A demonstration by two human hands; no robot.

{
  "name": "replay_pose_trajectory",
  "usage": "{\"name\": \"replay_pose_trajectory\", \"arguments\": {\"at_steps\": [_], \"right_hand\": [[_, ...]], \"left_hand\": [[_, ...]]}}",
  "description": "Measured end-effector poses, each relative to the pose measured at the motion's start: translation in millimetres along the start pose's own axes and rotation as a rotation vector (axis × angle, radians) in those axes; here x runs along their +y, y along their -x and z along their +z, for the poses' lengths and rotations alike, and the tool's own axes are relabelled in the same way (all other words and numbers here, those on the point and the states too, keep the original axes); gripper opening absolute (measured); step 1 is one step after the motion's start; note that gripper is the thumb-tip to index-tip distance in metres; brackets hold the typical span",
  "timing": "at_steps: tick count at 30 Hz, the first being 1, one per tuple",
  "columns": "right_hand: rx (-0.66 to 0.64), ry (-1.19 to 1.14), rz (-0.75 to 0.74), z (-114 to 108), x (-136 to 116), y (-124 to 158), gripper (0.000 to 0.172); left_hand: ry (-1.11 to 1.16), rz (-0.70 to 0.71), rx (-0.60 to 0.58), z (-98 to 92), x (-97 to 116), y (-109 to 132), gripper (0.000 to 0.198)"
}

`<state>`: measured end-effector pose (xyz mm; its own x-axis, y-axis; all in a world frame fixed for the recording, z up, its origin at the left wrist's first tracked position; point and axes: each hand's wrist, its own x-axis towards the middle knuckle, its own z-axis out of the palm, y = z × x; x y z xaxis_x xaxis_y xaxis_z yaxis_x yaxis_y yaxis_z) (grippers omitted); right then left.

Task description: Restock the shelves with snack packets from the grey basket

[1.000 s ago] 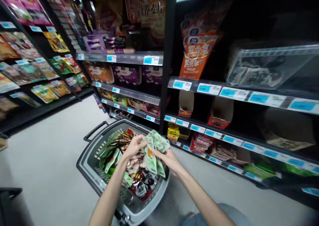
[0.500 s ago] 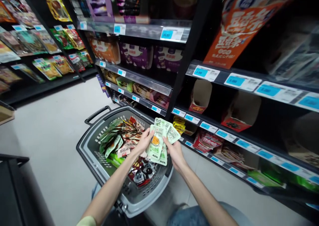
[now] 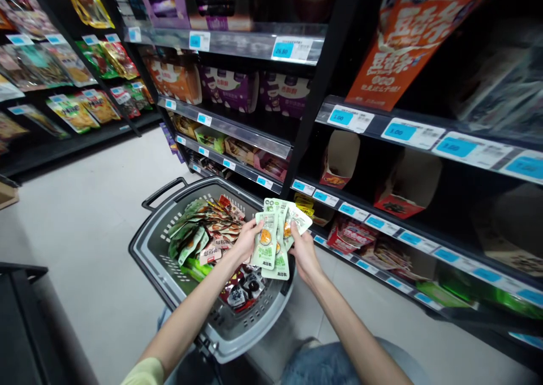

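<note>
Both of my hands hold a fan of several small pale green snack packets (image 3: 274,241) above the right side of a grey shopping basket (image 3: 169,277). My left hand (image 3: 244,241) pinches the packets from the left. From the right, my right hand (image 3: 302,249) grips the same bunch. The basket stands on the floor and is filled with mixed green, red and black snack packets (image 3: 203,238).
Black store shelves (image 3: 297,147) with blue price tags rise just beyond the basket, holding cardboard display boxes (image 3: 339,161) and packets. More hanging snack bags (image 3: 72,111) line the left aisle wall. A black object (image 3: 25,317) stands at the lower left. The pale floor (image 3: 85,226) lies left of the basket.
The packets have been lifted out of the basket and gathered into an upright fan between both hands. The camera has moved closer to the shelves.
</note>
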<state>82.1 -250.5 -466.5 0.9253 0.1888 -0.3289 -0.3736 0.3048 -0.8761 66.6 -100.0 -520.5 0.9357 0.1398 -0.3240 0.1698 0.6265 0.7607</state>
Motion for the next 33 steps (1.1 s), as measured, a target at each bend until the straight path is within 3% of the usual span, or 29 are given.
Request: {"name": "replay_pose_trajectory", "arguments": {"at_steps": [6, 14, 23, 27, 33], "right_hand": [[-0.032, 0.028, -0.027, -0.6, 4.0, 0.0, 0.060], [-0.040, 0.014, -0.067, -2.9, 11.8, 0.9, 0.057], [-0.047, -0.020, -0.156, -0.2, 19.1, 10.4, 0.052], [-0.017, 0.085, -0.133, -2.9, 27.7, 12.0, 0.048], [-0.043, 0.333, -0.247, -3.4, 36.5, 11.8, 0.044]], "left_hand": [[-0.002, 0.097, 0.062, 1.8, -0.8, 0.6, 0.044], [-0.039, 0.248, 0.232, 0.1, -1.9, 0.8, 0.049], [-0.152, 0.273, 0.342, 6.6, -12.1, 11.6, 0.051], [-0.265, 0.296, 0.443, 9.1, -18.1, 15.4, 0.046], [-0.339, 0.294, 0.465, 6.3, -18.6, 15.5, 0.044]]}}
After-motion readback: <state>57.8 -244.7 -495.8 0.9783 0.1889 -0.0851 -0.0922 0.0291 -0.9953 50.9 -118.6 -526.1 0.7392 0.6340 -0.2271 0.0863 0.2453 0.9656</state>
